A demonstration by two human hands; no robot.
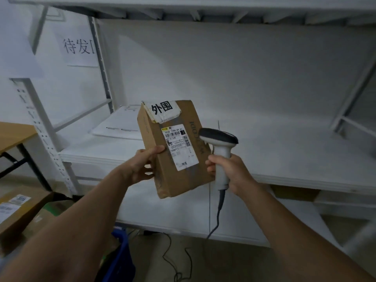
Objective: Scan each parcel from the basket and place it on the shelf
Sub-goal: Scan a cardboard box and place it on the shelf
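The left grip (pixel 142 165) is grasping a creased, taped brown cardboard parcel (pixel 175 184) bearing a white barcode label (pixel 181 147), before the white shelf (pixel 284 155); the right grip (pixel 230 171) is clutching a grey pistol-shaped scanner (pixel 220 139) beside it.

A white paper sign (pixel 80 47) on the left wall reads 待发; a third character is cut off by the white metal shelf upright (pixel 101 64). On the brown cardboard parcel (pixel 175 180), a white taped strip (pixel 162 110) at the top says 外围 in bold black. The white shipping label (pixel 180 147) below shows "502D 1098-69", a barcode, "1098" again and 淘宝 at the bottom; its fine print is unreadable. Vertical print on the parcel's right edge includes "ODI", the rest partly behind the grey handheld scanner (pixel 218 137).
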